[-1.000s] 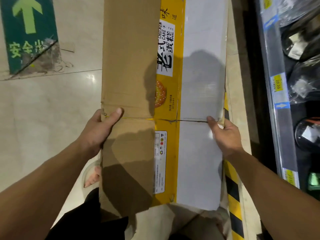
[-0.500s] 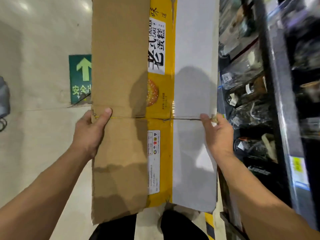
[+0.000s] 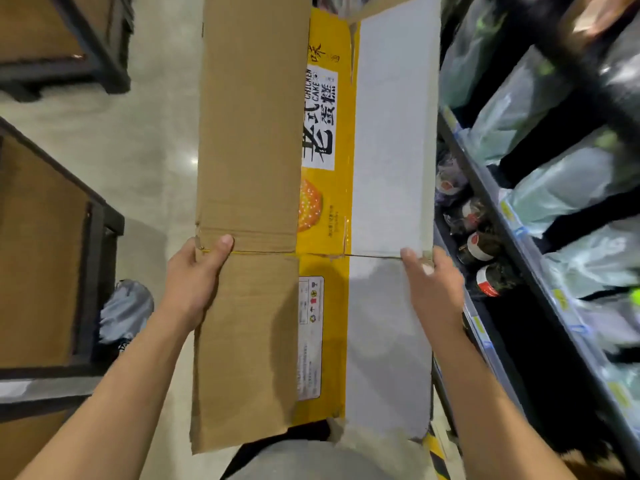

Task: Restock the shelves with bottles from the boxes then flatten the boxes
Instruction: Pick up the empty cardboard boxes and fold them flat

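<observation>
I hold the flattened box point(image 3: 252, 133) stretched out ahead of me, above the pale floor point(image 3: 156, 150). My left grip point(image 3: 194, 275) pinches its left edge at the cross crease, thumb on the brown face and fingers behind. My right grip point(image 3: 433, 285) pinches the right edge at the same crease, thumb on the grey panel. Just to the right, the shelf point(image 3: 512, 237) carries dark bottles point(image 3: 485, 251) with red-and-white labels.

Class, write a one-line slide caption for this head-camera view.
Left hand and right hand grip opposite edges of a flattened cake box beside a shelf of bottles.
</observation>
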`<state>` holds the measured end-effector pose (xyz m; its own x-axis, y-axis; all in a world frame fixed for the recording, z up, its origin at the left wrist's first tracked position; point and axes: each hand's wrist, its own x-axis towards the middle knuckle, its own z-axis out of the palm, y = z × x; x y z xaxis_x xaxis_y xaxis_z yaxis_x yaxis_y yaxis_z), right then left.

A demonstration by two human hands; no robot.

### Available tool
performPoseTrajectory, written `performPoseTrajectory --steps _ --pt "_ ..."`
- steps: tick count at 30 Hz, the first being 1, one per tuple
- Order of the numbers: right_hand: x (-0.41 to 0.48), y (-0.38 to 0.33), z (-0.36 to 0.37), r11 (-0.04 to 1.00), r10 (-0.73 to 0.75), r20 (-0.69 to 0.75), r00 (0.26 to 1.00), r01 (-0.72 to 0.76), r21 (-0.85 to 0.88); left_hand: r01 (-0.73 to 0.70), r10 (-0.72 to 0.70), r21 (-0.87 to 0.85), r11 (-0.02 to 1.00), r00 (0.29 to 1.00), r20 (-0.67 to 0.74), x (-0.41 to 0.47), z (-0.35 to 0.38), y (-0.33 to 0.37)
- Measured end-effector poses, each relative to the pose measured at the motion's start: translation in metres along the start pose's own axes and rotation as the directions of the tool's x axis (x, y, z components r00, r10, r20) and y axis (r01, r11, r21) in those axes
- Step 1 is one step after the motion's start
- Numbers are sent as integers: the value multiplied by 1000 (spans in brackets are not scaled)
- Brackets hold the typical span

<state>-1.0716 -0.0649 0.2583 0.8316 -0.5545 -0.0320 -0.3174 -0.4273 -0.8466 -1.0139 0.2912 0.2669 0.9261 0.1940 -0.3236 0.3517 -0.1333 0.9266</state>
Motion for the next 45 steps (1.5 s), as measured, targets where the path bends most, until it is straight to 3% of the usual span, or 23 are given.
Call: performPoseTrajectory --steps 7,13,22,26,32,35,38,42,45 --pt "-89 -40 -52 984 22 -193 981 13 180 -168 165 21 986 980 110 -45 -38 51" --pt "-188 -55 -91 980 54 -382 923 25 198 -302 272 67 951 921 279 -80 -57 67" --pt "-305 -83 -99 974 148 -652 744 5 227 -393 339 -18 919 768 543 -89 -48 90" --pt "-347 -103 -71 972 216 -747 628 -62 228 -396 299 -25 918 647 701 -61 -45 96" --pt "-425 -125 -24 944 322 -859 398 -201 261 -408 236 -31 912 463 854 -58 -34 98" --pt "-470 -133 -10 922 362 -894 265 -246 301 -383 160 -21 924 335 929 -77 -23 94" --pt "-514 -140 -3 894 389 -913 127 -289 341 -451 173 -55 891 225 959 -113 -13 88" --pt "-575 -150 2 863 389 -919 -60 -324 386 -432 87 -67 899 27 996 -172 0 78" --pt "-618 -155 6 856 380 -911 -161 -313 412 -464 73 -112 878 -101 992 -218 6 69"
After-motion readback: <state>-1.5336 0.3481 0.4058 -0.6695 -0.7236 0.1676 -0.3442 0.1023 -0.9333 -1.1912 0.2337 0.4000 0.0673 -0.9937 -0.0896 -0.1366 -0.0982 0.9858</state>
